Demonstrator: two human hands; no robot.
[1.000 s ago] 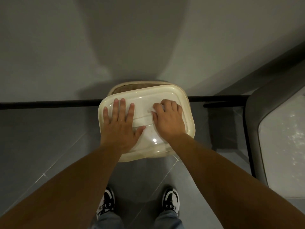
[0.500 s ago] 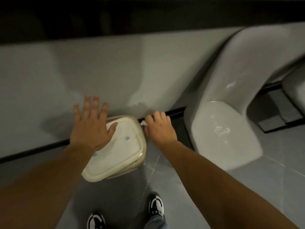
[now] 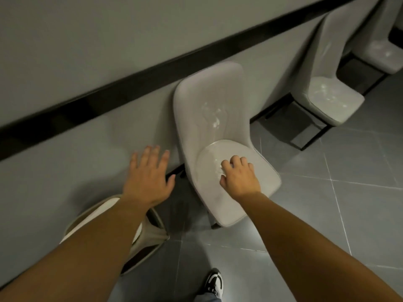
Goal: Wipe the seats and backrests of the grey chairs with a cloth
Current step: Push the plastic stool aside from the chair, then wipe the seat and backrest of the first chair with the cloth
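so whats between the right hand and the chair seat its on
A small white cloth lies bunched under the right hand, pressed against the seat of the nearest grey chair; the head view shows it.

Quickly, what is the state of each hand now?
Left hand: open, fingers spread, holding nothing.
Right hand: closed on a white cloth, pressing it on the grey chair seat.

Cloth (image 3: 218,168) mostly hidden under right hand (image 3: 239,177). Left forearm (image 3: 91,243) covers most of the cream bin (image 3: 150,234). Farthest chair (image 3: 383,51) cut by edge.
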